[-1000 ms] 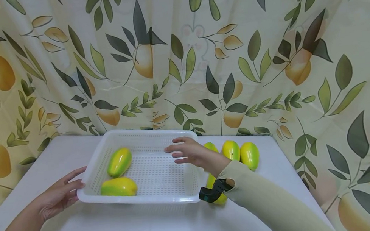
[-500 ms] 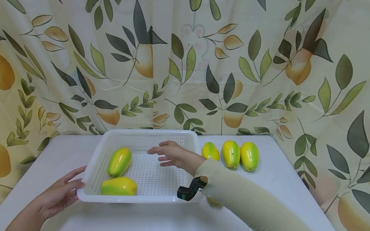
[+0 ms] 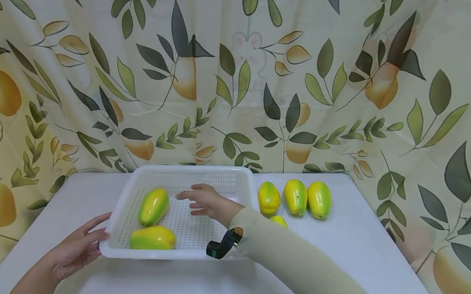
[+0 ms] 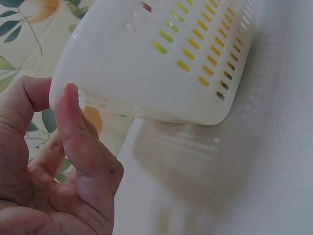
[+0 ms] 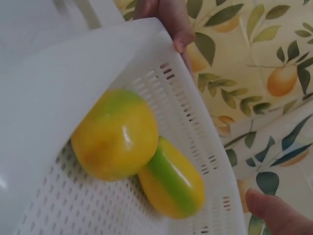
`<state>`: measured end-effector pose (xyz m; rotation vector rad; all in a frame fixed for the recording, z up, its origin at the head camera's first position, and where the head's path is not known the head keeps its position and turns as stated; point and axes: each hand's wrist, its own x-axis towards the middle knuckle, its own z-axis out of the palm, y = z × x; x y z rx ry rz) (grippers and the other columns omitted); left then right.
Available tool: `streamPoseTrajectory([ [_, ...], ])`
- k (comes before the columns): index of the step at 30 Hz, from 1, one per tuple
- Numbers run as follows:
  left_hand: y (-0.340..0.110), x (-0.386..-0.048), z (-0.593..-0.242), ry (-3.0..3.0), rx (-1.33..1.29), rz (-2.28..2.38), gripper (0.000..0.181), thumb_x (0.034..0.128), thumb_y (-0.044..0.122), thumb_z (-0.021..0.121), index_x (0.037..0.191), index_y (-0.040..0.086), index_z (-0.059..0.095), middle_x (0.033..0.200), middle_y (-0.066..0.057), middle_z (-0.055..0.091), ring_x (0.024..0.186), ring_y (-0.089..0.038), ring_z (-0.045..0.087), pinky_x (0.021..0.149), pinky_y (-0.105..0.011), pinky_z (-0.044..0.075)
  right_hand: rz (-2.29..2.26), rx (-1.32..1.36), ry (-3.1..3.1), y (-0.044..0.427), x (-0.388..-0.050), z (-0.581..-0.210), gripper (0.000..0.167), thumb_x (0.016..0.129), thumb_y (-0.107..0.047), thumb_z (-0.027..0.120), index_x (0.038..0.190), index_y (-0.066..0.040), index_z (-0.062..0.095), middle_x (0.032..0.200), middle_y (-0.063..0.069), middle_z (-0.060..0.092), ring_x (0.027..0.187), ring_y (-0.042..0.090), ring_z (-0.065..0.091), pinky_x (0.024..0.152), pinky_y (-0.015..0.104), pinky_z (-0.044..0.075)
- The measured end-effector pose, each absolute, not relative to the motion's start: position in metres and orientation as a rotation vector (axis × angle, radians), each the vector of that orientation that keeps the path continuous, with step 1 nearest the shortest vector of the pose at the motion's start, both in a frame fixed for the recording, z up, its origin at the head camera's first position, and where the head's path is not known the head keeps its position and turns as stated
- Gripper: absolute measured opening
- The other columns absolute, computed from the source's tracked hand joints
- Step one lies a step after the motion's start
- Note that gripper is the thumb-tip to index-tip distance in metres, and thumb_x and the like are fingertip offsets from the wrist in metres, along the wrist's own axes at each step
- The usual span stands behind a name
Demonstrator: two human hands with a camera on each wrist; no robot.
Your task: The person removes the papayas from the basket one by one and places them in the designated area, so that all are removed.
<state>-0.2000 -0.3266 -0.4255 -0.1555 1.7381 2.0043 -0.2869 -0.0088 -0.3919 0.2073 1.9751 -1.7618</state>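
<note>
A white perforated plastic basket point(image 3: 204, 253) holds two yellow-green, papaya-like fruits: one upright-lying fruit point(image 3: 153, 207) and one sideways fruit point(image 3: 153, 238) in its left part. At the basket's left end, my left hand point(image 3: 77, 247) pinches the rim; the left wrist view shows its fingertips point(image 4: 70, 95) on either side of the edge. My right hand point(image 3: 208, 201) hovers over the basket's middle, fingers spread and holding nothing, a little right of the fruits. In the right wrist view both fruits show inside the basket, with only one fingertip of this hand at the lower right.
Right of the basket, three more such fruits point(image 3: 295, 197) stand in a row on the white-covered table point(image 3: 352, 250). Another fruit point(image 3: 279, 220) is partly hidden behind my right sleeve. A leaf-and-fruit patterned curtain point(image 3: 227, 70) hangs directly behind the table.
My right hand has moved left over the basket, from near its right end to its middle, uncovering the fruits behind the arm. The left hand, basket and fruits stay in place.
</note>
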Motion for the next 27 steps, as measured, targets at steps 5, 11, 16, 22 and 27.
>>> streamPoseTrajectory([
  [5, -0.327, -0.202, -0.428, 1.739, -0.147, 2.002, 0.038, 0.0983, 0.015, 0.058, 0.112, 0.050, 0.056, 0.107, 0.008, 0.065, 0.096, -0.021, 0.071, 0.083, -0.030, 0.060, -1.769, 0.206, 1.951, -0.015, -0.290, -0.400, 0.079, 0.083, -0.026, 0.078, 0.147, -0.005, 0.037, 0.143, 0.017, 0.047, 0.124, 0.037, 0.053, 0.100, 0.044, 0.053],
  [11, -0.330, -0.202, -0.429, 1.747, -0.138, 1.981, 0.038, 0.0987, 0.015, 0.057, 0.113, 0.050, 0.055, 0.108, 0.008, 0.065, 0.097, -0.021, 0.071, 0.085, -0.032, 0.059, -1.811, 0.245, 1.845, -0.026, -0.293, -0.407, 0.081, 0.083, -0.023, 0.078, 0.149, -0.004, 0.035, 0.143, 0.018, 0.047, 0.126, 0.038, 0.051, 0.102, 0.045, 0.052],
  [16, -0.330, -0.204, -0.429, 1.741, -0.140, 1.985, 0.037, 0.0988, 0.014, 0.056, 0.111, 0.049, 0.056, 0.106, 0.008, 0.066, 0.095, -0.020, 0.071, 0.080, -0.028, 0.060, -1.847, 0.246, 1.768, -0.032, -0.292, -0.408, 0.081, 0.085, -0.020, 0.076, 0.151, -0.003, 0.032, 0.144, 0.021, 0.046, 0.127, 0.039, 0.050, 0.104, 0.046, 0.050],
  [22, -0.331, -0.205, -0.431, 1.743, -0.138, 1.978, 0.038, 0.0994, 0.015, 0.056, 0.109, 0.051, 0.057, 0.106, 0.007, 0.066, 0.094, -0.019, 0.071, 0.076, -0.024, 0.060, -1.870, 0.259, 1.728, -0.040, -0.294, -0.412, 0.080, 0.084, -0.020, 0.078, 0.149, -0.003, 0.034, 0.141, 0.021, 0.047, 0.124, 0.038, 0.051, 0.103, 0.046, 0.050],
  [27, -0.332, -0.204, -0.431, 1.710, -0.095, 1.990, 0.040, 0.0998, 0.013, 0.054, 0.109, 0.052, 0.059, 0.106, 0.008, 0.067, 0.094, -0.019, 0.072, 0.078, -0.025, 0.060, -1.875, 0.295, 1.735, -0.048, -0.295, -0.415, 0.079, 0.080, -0.020, 0.081, 0.146, -0.004, 0.040, 0.139, 0.022, 0.049, 0.122, 0.038, 0.052, 0.103, 0.048, 0.051],
])
